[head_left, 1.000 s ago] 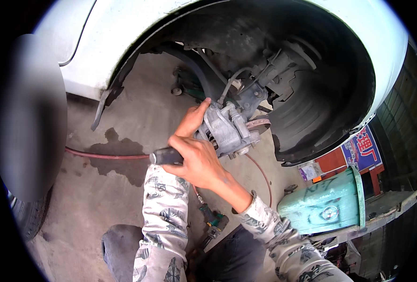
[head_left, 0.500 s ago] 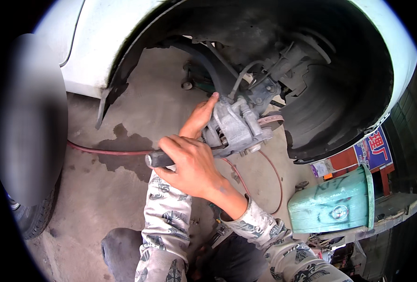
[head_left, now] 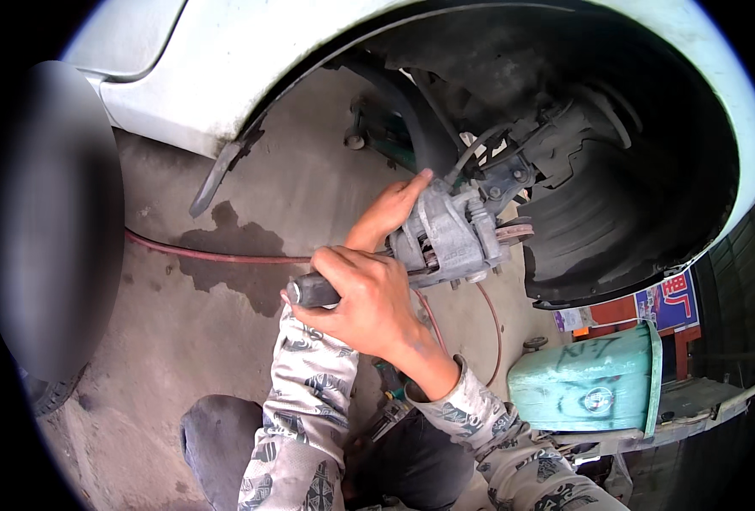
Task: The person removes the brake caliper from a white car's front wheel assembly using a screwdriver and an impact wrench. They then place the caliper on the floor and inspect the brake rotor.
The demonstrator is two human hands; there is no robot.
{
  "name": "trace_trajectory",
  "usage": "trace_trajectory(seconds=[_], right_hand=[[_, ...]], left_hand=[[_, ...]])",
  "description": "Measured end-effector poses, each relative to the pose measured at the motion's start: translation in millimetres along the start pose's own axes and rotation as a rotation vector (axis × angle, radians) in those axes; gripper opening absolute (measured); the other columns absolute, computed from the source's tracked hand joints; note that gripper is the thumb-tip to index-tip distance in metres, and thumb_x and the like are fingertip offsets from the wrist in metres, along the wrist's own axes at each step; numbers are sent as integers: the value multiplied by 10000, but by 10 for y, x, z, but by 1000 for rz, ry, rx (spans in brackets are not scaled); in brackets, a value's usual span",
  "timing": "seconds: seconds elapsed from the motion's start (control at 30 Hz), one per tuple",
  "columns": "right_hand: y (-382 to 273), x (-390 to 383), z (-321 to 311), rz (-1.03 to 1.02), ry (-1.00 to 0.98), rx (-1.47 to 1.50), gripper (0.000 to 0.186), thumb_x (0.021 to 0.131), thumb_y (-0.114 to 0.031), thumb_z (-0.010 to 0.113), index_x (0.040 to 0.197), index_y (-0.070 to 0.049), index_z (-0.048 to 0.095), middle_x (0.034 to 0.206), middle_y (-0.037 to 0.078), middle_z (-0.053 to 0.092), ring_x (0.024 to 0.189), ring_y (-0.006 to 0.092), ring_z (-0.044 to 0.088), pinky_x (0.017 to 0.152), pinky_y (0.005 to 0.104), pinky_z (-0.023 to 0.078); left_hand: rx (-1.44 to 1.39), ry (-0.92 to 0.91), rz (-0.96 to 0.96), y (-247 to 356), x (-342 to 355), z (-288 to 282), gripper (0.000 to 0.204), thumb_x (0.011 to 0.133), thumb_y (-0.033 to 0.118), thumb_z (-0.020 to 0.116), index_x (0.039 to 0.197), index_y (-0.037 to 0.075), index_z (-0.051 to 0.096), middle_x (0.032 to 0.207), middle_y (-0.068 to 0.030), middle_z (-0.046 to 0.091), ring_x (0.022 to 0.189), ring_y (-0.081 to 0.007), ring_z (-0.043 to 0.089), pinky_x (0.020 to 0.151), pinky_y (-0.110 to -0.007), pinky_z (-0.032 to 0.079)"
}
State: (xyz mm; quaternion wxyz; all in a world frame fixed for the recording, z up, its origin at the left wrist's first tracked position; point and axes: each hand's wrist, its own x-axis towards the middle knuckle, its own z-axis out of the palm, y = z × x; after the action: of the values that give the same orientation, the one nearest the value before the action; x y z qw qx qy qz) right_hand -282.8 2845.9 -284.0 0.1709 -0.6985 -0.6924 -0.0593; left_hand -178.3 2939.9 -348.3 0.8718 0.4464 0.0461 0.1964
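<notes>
A grey brake caliper (head_left: 447, 230) sits over the edge of a brake disc (head_left: 514, 232) inside the open wheel arch. My left hand (head_left: 392, 210) is closed around the caliper's near-left side, thumb up along its top, its other fingers mostly hidden behind. In front of it, my right hand (head_left: 376, 300) wraps around the black handle of a screwdriver (head_left: 314, 290), the handle's butt pointing left. The tool's shaft runs from my fist toward the caliper opening; its tip is hidden. My forearms cross, the right over the left.
A white car body (head_left: 216, 77) with its dark wheel arch liner (head_left: 616, 213) surrounds the work. A red hose (head_left: 216, 257) runs across the stained floor. A green bin (head_left: 586, 379) stands at right, a green floor jack (head_left: 386, 140) under the car, and a tyre (head_left: 54, 393) at left.
The view has shifted, so the caliper and both hands appear slightly further right. Both hands keep their holds; the screwdriver's shaft near the caliper shows less now.
</notes>
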Motion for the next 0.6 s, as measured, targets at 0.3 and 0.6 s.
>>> trace_trajectory(seconds=[0.3, 0.6], right_hand=[[-395, 332, -28, 86, -87, 134, 272, 710, -176, 851, 835, -50, 645, 774, 48, 636, 666, 121, 588, 612, 283, 459], [-45, 56, -246, 283, 108, 255, 220, 821, -106, 765, 852, -20, 566, 759, -30, 525, 686, 49, 453, 599, 191, 356]], left_hand=[[-578, 109, 7, -895, -318, -834, 657, 972, 616, 475, 1214, 31, 649, 1150, -86, 660, 1047, -191, 591, 879, -346, 457], [-1120, 399, 101, -969, -424, 92, 514, 1020, 441, 507, 1263, -7, 576, 1272, -90, 594, 1207, -204, 521, 1021, -334, 426]])
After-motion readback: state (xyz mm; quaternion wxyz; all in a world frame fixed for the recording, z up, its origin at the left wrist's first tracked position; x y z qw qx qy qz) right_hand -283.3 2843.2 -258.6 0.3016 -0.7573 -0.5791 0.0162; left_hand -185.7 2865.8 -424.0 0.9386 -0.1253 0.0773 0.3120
